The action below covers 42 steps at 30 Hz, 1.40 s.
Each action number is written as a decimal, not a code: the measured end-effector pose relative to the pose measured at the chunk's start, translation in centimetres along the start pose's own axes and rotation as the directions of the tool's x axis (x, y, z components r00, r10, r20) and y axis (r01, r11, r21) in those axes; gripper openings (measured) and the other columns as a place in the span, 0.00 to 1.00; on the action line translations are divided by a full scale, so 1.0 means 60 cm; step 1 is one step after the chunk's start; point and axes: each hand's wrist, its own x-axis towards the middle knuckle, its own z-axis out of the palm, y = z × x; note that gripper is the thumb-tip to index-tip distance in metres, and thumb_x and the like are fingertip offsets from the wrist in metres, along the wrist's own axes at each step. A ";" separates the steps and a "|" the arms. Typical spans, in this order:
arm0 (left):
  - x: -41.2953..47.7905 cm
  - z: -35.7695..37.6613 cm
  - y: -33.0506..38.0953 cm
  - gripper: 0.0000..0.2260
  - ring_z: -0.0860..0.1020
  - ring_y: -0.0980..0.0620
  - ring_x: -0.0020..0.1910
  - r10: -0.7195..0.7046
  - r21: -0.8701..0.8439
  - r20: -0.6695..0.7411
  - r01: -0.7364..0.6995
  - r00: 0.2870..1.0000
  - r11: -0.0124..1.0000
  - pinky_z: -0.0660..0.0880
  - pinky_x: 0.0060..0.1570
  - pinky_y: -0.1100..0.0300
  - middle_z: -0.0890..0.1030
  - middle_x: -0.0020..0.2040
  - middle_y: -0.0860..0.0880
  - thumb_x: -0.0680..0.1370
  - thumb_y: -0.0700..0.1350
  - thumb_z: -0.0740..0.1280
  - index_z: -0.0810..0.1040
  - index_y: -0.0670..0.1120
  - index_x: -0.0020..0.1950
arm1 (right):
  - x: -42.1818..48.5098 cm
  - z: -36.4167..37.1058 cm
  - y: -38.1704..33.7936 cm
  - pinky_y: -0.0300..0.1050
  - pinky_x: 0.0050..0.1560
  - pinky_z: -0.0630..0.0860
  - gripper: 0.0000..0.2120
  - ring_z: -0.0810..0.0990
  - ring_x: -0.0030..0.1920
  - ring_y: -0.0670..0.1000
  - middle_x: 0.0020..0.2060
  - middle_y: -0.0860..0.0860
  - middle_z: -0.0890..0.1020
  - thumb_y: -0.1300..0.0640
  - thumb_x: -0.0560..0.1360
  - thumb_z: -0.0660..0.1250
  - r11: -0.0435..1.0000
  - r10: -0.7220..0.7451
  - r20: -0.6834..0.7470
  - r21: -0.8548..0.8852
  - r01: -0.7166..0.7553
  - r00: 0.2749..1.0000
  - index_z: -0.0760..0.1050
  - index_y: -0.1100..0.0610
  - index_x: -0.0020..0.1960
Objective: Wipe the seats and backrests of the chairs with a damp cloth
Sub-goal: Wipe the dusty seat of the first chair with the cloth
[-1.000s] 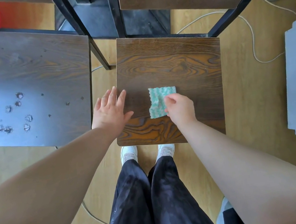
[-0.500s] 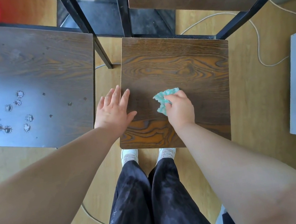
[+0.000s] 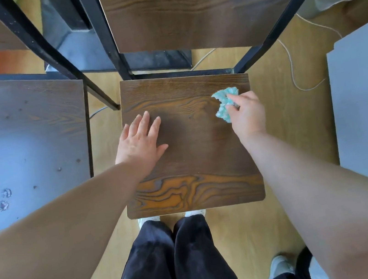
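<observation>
Looks like my right hand [image 3: 247, 117] dragged the cloth [image 3: 225, 105] from the middle of the seat [image 3: 197, 185] toward its far right corner, fingers [image 3: 240, 97] pinching it in a wad. Meanwhile my left hand [image 3: 140, 141] lies flat near the left edge, holding nothing.

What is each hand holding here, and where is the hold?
The right hand pinches the bunched green cloth at its near edge. The left hand holds nothing, resting flat on the chair seat.
</observation>
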 end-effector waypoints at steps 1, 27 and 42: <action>0.012 -0.004 0.009 0.33 0.45 0.46 0.81 0.009 0.002 0.001 -0.009 1.000 1.000 0.48 0.79 0.47 0.45 0.82 0.47 0.82 0.62 0.54 0.45 0.52 0.82 | 0.011 -0.003 0.004 0.47 0.57 0.80 0.16 0.78 0.56 0.49 0.60 0.49 0.74 0.59 0.80 0.65 1.000 0.005 -0.008 -0.015 -0.005 1.000 0.76 0.54 0.68; 0.027 -0.015 0.002 0.32 0.47 0.45 0.80 -0.015 0.003 0.021 0.015 1.000 1.000 0.50 0.78 0.46 0.47 0.82 0.46 0.82 0.61 0.57 0.48 0.51 0.82 | -0.047 0.074 0.017 0.38 0.61 0.74 0.20 0.75 0.62 0.49 0.62 0.49 0.72 0.62 0.80 0.63 0.994 -0.094 0.244 -0.024 0.103 0.965 0.72 0.54 0.72; -0.122 0.077 -0.077 0.31 0.49 0.43 0.80 -0.073 -0.081 0.045 0.077 0.996 0.994 0.52 0.78 0.45 0.49 0.82 0.45 0.83 0.59 0.58 0.50 0.50 0.81 | -0.282 0.191 -0.013 0.42 0.57 0.80 0.19 0.77 0.62 0.50 0.60 0.50 0.75 0.61 0.79 0.67 0.957 -0.283 0.340 0.045 0.285 0.897 0.75 0.55 0.69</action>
